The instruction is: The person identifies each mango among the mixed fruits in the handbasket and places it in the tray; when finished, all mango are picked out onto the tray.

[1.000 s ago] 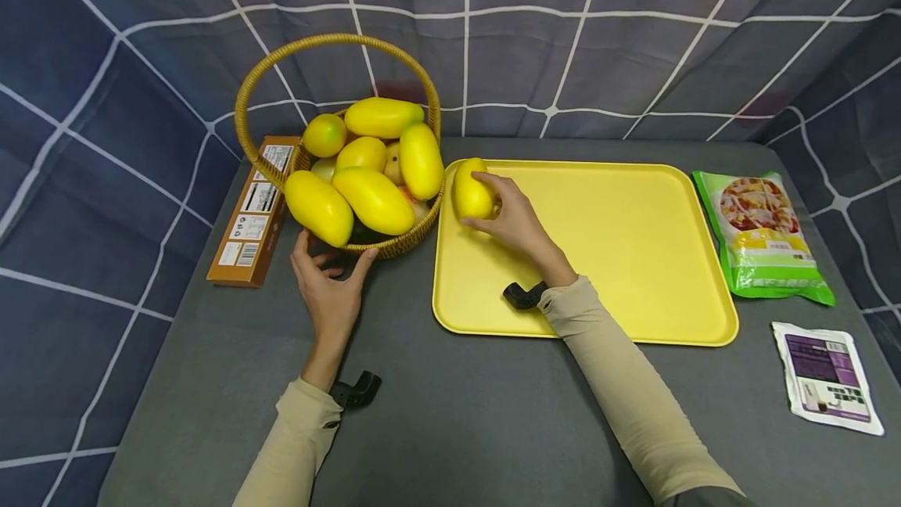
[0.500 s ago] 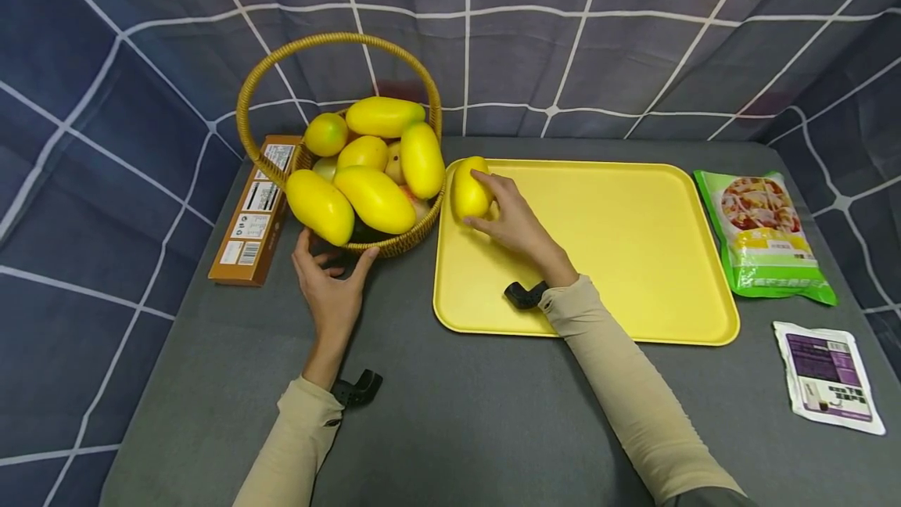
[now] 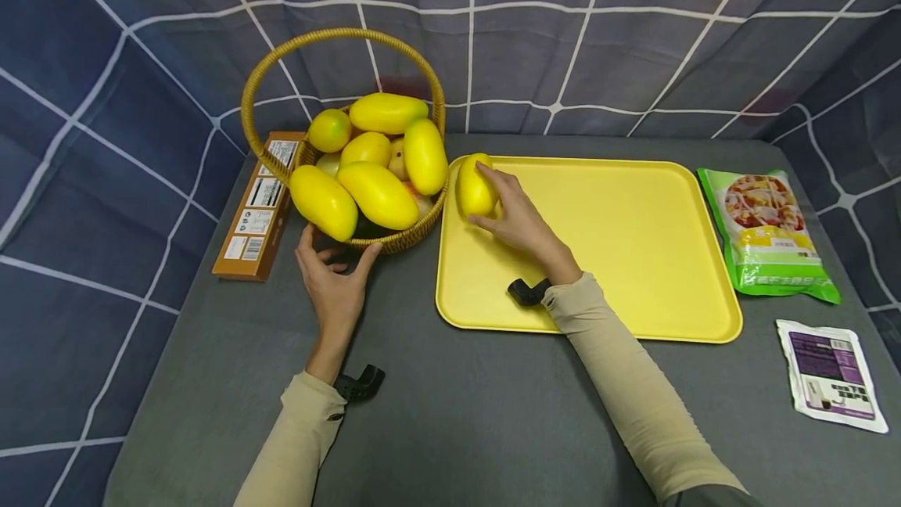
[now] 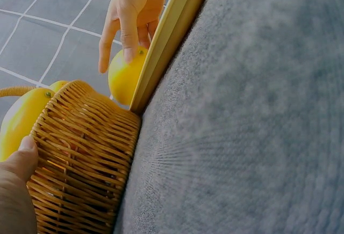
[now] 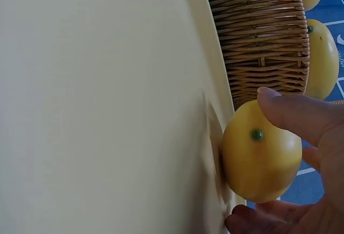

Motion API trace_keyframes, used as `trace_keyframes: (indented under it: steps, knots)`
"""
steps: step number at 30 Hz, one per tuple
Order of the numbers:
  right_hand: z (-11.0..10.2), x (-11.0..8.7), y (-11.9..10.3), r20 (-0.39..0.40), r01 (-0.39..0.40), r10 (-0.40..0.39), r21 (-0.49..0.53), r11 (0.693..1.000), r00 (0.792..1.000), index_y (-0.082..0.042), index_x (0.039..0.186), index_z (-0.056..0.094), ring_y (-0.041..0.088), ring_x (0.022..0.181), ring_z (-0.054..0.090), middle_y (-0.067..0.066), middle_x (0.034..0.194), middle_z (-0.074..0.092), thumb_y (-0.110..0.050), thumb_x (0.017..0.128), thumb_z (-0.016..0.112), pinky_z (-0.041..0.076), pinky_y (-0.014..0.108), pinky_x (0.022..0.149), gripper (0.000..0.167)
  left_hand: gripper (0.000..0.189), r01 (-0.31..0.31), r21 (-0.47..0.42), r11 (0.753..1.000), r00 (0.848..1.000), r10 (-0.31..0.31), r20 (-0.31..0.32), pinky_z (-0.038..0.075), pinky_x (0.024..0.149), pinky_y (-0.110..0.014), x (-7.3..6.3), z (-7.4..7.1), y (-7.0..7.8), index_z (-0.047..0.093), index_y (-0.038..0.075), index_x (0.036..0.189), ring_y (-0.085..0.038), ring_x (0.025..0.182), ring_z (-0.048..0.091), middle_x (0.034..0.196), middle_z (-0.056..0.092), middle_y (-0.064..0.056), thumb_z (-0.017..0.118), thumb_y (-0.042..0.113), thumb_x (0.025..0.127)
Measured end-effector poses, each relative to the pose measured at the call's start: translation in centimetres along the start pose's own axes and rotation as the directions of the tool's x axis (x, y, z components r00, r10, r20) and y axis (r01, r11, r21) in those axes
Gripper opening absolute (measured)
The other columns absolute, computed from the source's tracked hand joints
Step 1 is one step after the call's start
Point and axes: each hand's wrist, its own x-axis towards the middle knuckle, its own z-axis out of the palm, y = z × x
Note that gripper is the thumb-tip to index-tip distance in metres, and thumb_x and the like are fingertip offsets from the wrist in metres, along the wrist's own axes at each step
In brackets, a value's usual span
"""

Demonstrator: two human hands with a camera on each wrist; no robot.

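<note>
A wicker basket with a tall arched handle stands at the left, heaped with several yellow mangoes and other fruit partly hidden beneath. My left hand holds the basket's near side; in the left wrist view its thumb lies against the woven rim. On the left end of a yellow tray, a single mango sits close beside the basket. My right hand grips this mango, thumb on one side and fingers on the other, as the right wrist view shows.
A brown box with printed labels lies left of the basket. Right of the tray are a green food packet and a white and purple pouch. A dark checked cloth hangs behind the grey table.
Both hands keep their places on the basket and the mango. The whole head view has shifted slightly; otherwise nothing has visibly moved.
</note>
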Motion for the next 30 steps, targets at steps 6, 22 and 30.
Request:
trace_keyframes:
  steps: [6, 22, 30]
  knots:
    - [-0.1, -0.2, -0.6, -0.050, -0.011, 0.009, -0.047, 0.999, 0.999, -0.020, 0.156, 0.025, 0.035, 0.141, 0.030, 0.017, 0.153, 0.032, -0.029, 0.085, 0.078, 0.024, 0.051, 0.115, 0.089, 0.086, 0.007, 0.001, 1.000, 1.000, -0.007, 0.011, 0.044, 0.079, -0.054, 0.1, -0.1, 0.0, 0.032, 0.003, 0.147, -0.044, 0.100, 0.051, 0.137, 0.040, -0.023, 0.083, 0.012, 0.079]
    - [1.9, -0.4, -5.5, -0.137, 0.378, -0.388, -0.098, 0.921, 0.911, -0.016, 0.147, 0.044, 0.030, 0.142, 0.031, 0.017, 0.151, 0.037, -0.030, 0.086, 0.077, 0.026, 0.056, 0.109, 0.071, 0.094, -0.028, 0.028, 0.999, 0.999, 0.028, 0.016, 0.047, 0.076, -0.041, 0.6, 0.0, -3.6, 0.030, 0.022, 0.150, -0.030, 0.100, 0.055, 0.140, 0.041, -0.009, 0.087, 0.023, 0.076]
    - [3.3, 0.2, -7.8, -0.207, 0.442, -0.467, -0.156, 0.883, 0.860, -0.015, 0.140, 0.053, 0.034, 0.150, 0.014, 0.019, 0.154, 0.032, -0.029, 0.087, 0.076, 0.013, 0.057, 0.118, 0.060, 0.092, -0.035, 0.050, 0.998, 0.999, 0.034, 0.019, 0.048, 0.076, -0.041, 0.6, 0.0, -3.9, 0.029, 0.027, 0.150, -0.027, 0.099, 0.056, 0.138, 0.042, -0.006, 0.085, 0.030, 0.077]
